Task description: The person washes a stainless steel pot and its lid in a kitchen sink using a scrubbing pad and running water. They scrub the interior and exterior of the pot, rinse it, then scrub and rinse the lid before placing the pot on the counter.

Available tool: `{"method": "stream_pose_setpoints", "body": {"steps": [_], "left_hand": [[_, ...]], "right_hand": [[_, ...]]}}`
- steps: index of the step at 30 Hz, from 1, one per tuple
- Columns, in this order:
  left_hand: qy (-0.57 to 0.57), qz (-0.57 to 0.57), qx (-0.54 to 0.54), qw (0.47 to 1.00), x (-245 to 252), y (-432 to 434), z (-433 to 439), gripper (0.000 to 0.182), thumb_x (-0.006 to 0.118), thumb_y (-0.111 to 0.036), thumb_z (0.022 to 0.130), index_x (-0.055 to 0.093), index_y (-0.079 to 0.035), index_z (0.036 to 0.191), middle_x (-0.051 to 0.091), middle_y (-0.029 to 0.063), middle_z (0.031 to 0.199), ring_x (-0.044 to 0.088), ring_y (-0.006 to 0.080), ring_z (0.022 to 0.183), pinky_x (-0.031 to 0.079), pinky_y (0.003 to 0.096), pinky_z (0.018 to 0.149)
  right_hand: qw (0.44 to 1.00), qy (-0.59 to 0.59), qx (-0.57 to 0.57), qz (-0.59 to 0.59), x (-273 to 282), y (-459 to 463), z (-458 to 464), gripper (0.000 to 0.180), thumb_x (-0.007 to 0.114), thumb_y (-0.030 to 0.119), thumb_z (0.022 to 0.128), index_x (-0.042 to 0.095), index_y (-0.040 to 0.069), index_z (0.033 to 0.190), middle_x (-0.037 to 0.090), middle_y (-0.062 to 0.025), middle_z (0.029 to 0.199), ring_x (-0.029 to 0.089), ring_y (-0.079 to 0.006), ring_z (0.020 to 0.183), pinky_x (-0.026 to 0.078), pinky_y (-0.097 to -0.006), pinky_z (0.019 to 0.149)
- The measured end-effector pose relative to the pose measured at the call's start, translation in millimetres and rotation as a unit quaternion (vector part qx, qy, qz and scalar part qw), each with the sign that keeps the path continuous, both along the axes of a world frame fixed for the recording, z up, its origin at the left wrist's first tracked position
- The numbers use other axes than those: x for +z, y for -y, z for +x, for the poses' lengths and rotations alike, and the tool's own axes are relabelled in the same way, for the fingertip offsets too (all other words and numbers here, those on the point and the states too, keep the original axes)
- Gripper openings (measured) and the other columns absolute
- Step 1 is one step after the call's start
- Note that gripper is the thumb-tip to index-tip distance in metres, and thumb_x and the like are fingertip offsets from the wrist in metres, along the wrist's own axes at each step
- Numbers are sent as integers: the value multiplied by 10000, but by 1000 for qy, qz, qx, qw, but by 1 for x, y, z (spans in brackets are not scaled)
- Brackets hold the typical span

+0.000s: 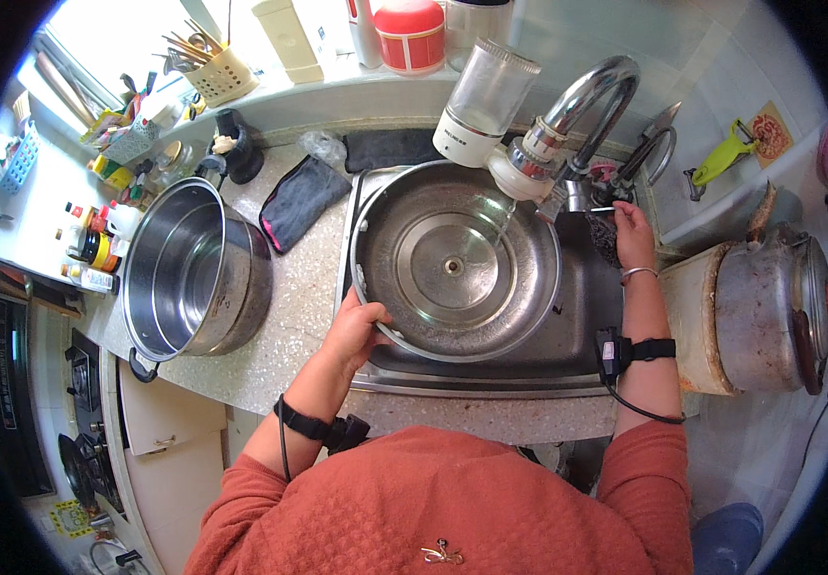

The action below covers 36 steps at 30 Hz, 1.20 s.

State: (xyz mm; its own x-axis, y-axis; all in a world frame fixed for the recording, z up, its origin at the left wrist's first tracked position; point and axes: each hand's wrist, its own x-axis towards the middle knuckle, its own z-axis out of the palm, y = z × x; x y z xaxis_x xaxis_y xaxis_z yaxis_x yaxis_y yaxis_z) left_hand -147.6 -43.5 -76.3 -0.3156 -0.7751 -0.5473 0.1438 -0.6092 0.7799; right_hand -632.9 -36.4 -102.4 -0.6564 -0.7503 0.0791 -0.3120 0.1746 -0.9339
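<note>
A large round metal lid [414, 215], underside up, rests tilted over the sink [579, 309]. A brass-coloured fitting [452, 267] marks its middle, and white bits cling to its left rim. My left hand [356, 323] grips the lid's lower left rim, thumb on the inner side. From the white filter on the chrome faucet [604, 72], a thin stream of water [508, 219] falls into the lid. The fingers of my right hand [634, 226] close on a thin, bright bar [602, 210] beside the faucet's base; a dark steel-wool scourer [603, 241] is just below them.
A deep steel pot [245, 287] stands on the speckled counter [306, 287] at left. Behind are dark cloths [304, 201], a black mortar [242, 151] and several seasoning bottles [97, 244]. An old metal kettle [762, 309] sits at right. A gas stove [86, 402] is at lower left.
</note>
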Motion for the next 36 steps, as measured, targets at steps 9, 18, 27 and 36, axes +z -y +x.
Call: {"method": "stream_pose_setpoints", "body": {"steps": [9,18,27,36], "left_hand": [[51,-92,39,994,28,4,0,736,542,47,716,370,-78,1421,583,117,1135,626,207,893,590,326,607],[65,-179,51,980,34,5,-2,912,559,106,695,262,-91,1534,576,118,1133,617,194,874,516,287,620],[144,-183,14,973,37,-9,8,917,565,103,709,235,-54,1550,569,104,1068,600,184,910,500,288,745],[191,-290,-26,937,69,12,6,830,589,1,737,312,-48,1518,589,127,1082,608,202,927,518,318,779]], "right_hand": [[996,79,-49,-5,2,-38,96,504,572,504,999,680,12,999,714,-77,897,645,-153,893,470,-307,877],[970,-186,90,127,-7,-38,190,439,805,428,792,684,33,941,602,-198,1232,609,-328,1009,499,-416,897],[885,-427,156,101,-20,-48,205,230,754,128,705,676,33,900,448,-212,1440,482,-392,1233,417,-470,1029],[989,-149,-8,0,-36,-3,176,764,758,104,697,421,3,1375,544,-226,1269,537,-406,1179,433,-483,1014]]}}
